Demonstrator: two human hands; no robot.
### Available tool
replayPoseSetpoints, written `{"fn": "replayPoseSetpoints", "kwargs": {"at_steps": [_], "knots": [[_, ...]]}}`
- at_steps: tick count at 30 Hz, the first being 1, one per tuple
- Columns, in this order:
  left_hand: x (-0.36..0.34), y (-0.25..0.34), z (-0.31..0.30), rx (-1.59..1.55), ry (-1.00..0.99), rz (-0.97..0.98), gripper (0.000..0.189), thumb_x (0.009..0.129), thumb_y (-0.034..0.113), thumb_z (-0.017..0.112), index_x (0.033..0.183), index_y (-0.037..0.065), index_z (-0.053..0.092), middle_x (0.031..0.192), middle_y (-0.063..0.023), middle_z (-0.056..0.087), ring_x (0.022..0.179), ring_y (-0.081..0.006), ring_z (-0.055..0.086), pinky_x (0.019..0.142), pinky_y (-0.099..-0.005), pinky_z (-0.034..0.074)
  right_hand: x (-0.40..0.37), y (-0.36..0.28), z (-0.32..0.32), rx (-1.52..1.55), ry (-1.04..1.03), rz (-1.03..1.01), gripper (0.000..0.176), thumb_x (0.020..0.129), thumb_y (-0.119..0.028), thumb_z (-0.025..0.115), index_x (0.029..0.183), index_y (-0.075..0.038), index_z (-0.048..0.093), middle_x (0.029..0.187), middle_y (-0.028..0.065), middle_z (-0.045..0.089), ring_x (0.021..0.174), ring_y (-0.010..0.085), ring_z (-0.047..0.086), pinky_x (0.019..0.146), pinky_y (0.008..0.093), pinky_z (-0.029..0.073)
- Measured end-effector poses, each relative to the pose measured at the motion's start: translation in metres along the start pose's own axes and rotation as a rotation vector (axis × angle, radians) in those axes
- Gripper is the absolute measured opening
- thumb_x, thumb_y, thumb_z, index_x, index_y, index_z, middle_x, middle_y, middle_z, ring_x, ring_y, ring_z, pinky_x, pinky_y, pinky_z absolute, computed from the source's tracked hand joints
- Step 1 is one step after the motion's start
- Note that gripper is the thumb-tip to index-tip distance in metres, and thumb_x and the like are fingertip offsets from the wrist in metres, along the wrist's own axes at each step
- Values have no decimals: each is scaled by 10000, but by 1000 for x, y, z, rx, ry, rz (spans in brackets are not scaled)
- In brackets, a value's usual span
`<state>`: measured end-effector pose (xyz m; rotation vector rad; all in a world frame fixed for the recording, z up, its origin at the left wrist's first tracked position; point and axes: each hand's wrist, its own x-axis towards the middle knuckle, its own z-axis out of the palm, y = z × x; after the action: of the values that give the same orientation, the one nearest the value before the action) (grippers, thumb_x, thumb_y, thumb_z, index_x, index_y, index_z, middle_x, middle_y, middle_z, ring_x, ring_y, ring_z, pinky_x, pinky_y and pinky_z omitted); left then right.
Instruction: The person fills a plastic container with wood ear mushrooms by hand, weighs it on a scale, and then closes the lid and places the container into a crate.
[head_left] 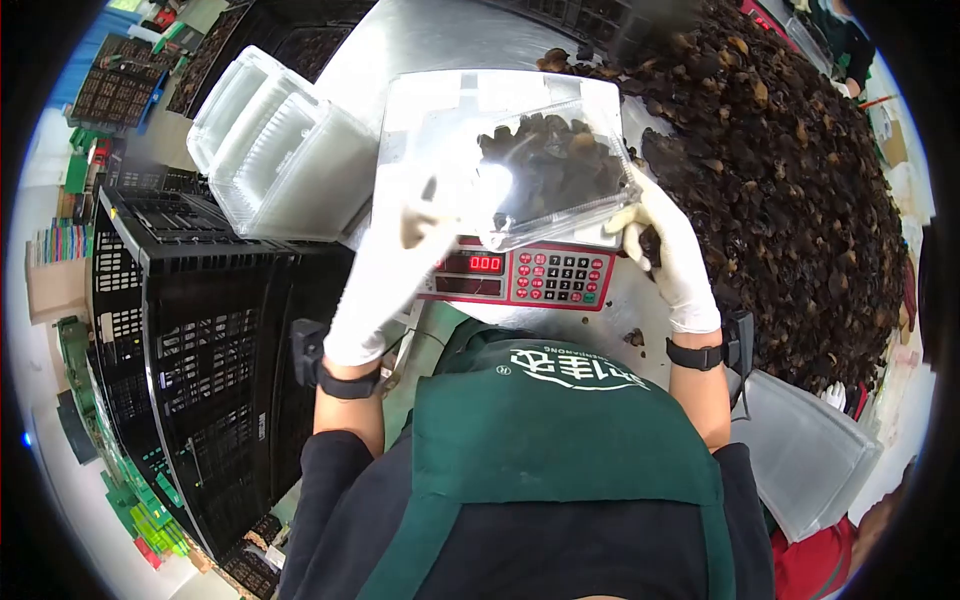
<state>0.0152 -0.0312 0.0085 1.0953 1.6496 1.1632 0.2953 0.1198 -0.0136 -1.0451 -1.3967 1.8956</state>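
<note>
A clear plastic box (555,180) of dark, curled pieces that look like wood ear mushrooms is tilted over the white-topped weighing scale (425,105). My right hand (665,235), in a white glove, grips the box at its right edge and lower corner. To the left of the box is my left hand (415,245), also gloved and smeared by motion and glare, its fingers close to the box's near left corner. The scale's red-edged keypad panel (560,276) shows zeros on its lit display.
A large heap of dark mushrooms (770,180) covers the table at right. Nested clear plastic boxes (285,150) stand at left, above stacked black crates (210,350). Another stack of clear boxes (805,450) is at lower right.
</note>
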Motion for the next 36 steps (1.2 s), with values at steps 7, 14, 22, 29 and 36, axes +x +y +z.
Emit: {"fn": "replayPoseSetpoints", "kwargs": {"at_steps": [7,14,22,29,36], "knots": [[30,60,-30,310,343,325,526,945,148,652,1439,79,487,1150,-104,663,942,-180,672,830,-317,543,-24,2,-15,-107,130,54,466,1061,-342,415,1271,29,602,820,90,711,477,42,437,421,182,300],[105,20,-1,702,57,545,390,915,321,679,1214,71,653,1019,-135,695,873,-251,674,783,-348,538,-25,6,28,-103,-158,131,449,1059,-323,399,1221,35,616,910,149,724,501,71,433,428,198,310],[-24,56,-26,-177,207,211,448,848,232,798,1194,39,590,995,-41,630,952,-115,588,875,-284,482,-31,-37,71,-155,-197,-84,263,1015,-174,469,1189,5,555,728,29,575,534,63,464,476,202,328],[-186,145,-185,-314,814,172,232,902,183,695,1078,39,653,974,-6,642,849,-93,598,757,-231,478,-22,-72,103,-318,-481,-145,273,957,-57,513,1202,32,597,929,123,720,589,51,501,536,180,393],[-337,84,-327,-21,1128,-137,435,945,236,585,1371,155,550,1081,-8,627,793,-116,594,716,-281,521,-17,-54,71,-300,-353,-120,267,1019,-176,509,1150,23,630,869,101,710,546,44,478,478,182,336]]}}
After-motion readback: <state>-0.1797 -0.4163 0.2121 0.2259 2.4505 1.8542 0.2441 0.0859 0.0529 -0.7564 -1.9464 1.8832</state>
